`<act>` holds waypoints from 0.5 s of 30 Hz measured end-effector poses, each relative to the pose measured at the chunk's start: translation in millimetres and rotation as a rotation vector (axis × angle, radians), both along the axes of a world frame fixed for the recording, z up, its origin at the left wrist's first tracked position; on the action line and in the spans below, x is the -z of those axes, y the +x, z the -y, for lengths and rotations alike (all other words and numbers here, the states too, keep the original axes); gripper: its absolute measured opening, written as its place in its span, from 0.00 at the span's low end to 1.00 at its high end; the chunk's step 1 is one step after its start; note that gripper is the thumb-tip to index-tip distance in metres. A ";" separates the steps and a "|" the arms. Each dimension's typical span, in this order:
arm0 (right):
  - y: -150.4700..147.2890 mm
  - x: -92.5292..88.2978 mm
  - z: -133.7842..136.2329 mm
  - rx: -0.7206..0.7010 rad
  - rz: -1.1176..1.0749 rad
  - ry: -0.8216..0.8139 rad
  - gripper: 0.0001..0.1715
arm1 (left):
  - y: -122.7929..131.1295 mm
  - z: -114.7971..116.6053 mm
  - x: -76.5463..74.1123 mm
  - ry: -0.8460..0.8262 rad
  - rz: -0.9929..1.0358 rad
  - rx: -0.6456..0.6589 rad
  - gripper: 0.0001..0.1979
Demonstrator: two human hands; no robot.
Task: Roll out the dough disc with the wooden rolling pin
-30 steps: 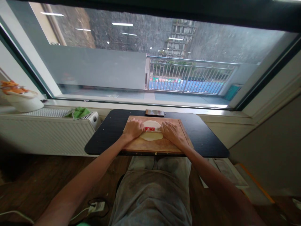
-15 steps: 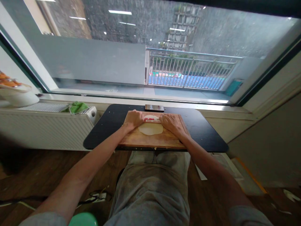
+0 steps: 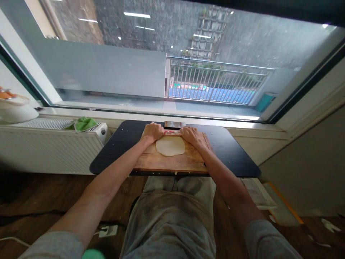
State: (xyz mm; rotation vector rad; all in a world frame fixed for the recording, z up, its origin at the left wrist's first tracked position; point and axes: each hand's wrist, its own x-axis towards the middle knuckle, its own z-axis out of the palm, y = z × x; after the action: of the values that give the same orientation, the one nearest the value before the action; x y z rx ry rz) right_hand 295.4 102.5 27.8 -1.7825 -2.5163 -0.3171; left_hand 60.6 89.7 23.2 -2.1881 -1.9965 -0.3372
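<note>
A flat, pale sheet of dough [image 3: 170, 146] with a rounded outline lies on a wooden cutting board [image 3: 172, 165]. Across its far edge runs a rolling pin [image 3: 173, 133] with a red-and-white printed surface. My left hand [image 3: 153, 132] is closed around the pin's left end, knuckles up. At the other end my right hand [image 3: 191, 135] is closed over the pin, fingers curled. Both palms hide the pin's ends. Just beyond the pin, a phone-like flat dark rectangle [image 3: 175, 124] rests at the table's back edge.
The board lies on a small black table [image 3: 234, 154] beneath a large window. To the left, a green cloth [image 3: 84, 124] lies on a white radiator [image 3: 51, 149], near a white pot [image 3: 17, 109]. A power strip [image 3: 107, 231] and cables are on the floor.
Both hands have pushed the rolling pin away from me, from over the dough to its far edge. More of the dough now shows on the near side. The view has shifted slightly.
</note>
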 end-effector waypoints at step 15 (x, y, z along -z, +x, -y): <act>1.3 4.5 1.7 -0.005 0.003 0.030 0.28 | -0.4 -3.3 -2.9 -0.079 0.015 -0.028 0.28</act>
State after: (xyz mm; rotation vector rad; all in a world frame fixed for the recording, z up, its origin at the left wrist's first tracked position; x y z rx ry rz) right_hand 296.7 100.8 23.3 -1.7657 -2.5045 -0.3556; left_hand 60.2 93.0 26.1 -2.2083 -2.0805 -0.2761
